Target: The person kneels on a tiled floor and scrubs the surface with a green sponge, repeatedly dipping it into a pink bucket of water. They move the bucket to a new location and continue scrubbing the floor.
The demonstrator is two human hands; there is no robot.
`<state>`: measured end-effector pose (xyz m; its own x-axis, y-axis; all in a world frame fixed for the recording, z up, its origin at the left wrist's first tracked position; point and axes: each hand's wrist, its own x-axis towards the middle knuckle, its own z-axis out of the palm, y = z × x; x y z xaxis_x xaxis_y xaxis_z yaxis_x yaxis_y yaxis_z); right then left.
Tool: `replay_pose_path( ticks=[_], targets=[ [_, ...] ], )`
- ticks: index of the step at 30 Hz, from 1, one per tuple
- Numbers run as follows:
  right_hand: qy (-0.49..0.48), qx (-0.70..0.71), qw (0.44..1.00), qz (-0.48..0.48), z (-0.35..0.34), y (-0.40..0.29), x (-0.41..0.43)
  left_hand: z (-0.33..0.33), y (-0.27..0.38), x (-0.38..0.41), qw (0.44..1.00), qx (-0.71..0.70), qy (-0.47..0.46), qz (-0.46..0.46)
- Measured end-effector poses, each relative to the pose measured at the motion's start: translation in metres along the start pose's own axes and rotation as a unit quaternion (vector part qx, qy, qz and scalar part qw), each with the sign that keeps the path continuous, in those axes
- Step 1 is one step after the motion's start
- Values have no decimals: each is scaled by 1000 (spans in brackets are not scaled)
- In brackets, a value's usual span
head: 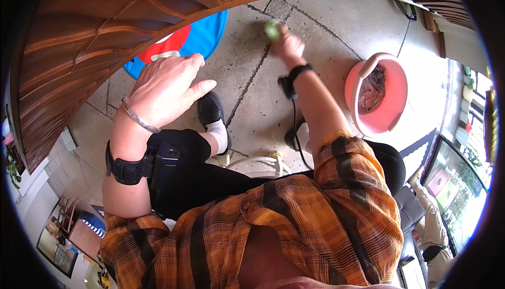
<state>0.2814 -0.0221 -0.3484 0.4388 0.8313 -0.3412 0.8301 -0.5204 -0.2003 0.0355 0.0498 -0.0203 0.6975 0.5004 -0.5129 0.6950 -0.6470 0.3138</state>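
My right hand (290, 46) is closed around a green object (273, 30), blurred and too unclear to name, low over the tiled floor (252, 79). A black strap with a small device and cable circles that wrist. My left hand (167, 81) hangs with its thumb apart from the fingers, and no held thing shows. The palm and the undersides of its fingers are hidden. It wears a silver bangle (141, 118). Behind that hand, in the picture, lies a blue round item (211, 32) with red and white shapes, partly covered by the wooden furniture.
Slatted brown wooden furniture (130, 16) arches over the top and left. A pink bucket (397, 91) containing cloths (371, 98) stands right of my right forearm. My shod feet flank a pale tubular frame (280, 164). A person's beige-clad limb (431, 214) appears lower right, near a glass-topped table (449, 182).
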Motion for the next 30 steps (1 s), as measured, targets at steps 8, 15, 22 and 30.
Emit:
replay_pose_path(
  ticks=[8,15,22,30],
  targets=[
    [3,-138,944,-299,85,-25,-109,5,2,1,996,-13,64,53],
    [69,-177,929,-318,85,27,-160,4,4,-9,998,-7,51,33],
    [53,65,995,60,2,76,-88,0,17,-25,1000,13,11,6],
    [-263,-77,910,-312,56,-11,-262,9,17,-28,998,8,52,21]
  ],
)
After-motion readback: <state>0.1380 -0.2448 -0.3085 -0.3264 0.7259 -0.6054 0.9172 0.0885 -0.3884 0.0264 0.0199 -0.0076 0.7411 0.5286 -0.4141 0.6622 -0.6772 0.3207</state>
